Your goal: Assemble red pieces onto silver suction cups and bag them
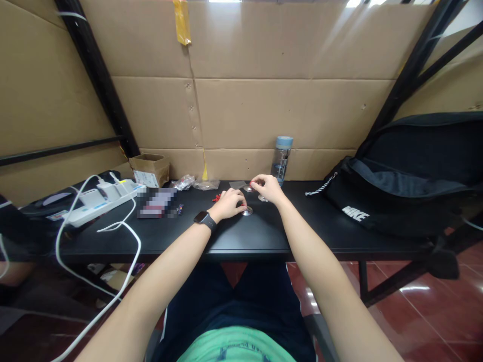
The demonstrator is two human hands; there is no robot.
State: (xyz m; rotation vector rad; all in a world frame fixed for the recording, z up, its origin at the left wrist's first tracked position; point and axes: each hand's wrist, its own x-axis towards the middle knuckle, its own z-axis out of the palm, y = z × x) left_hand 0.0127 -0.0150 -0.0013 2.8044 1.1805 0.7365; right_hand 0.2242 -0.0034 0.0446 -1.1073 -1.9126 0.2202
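Note:
My left hand [229,203], with a dark watch [205,219] on the wrist, is closed in a pinch at a small shiny round metal disc [247,211] on the black table. A speck of red shows at its fingertips. Farther back, my right hand [267,186] pinches a small red piece [252,184] just over another shiny disc [248,189]. Below that palm lies a third disc [263,199], partly covered. Several small red pieces [216,198] lie just behind my left hand. Fine detail at both fingertips is too small to make out.
Behind my right hand stands a clear bottle [279,163] with a blue lid. Plastic bags [184,182] and a small cardboard box [151,169] sit at the back left. A power strip [101,201] with white cables is left; a black backpack [400,186] occupies the right.

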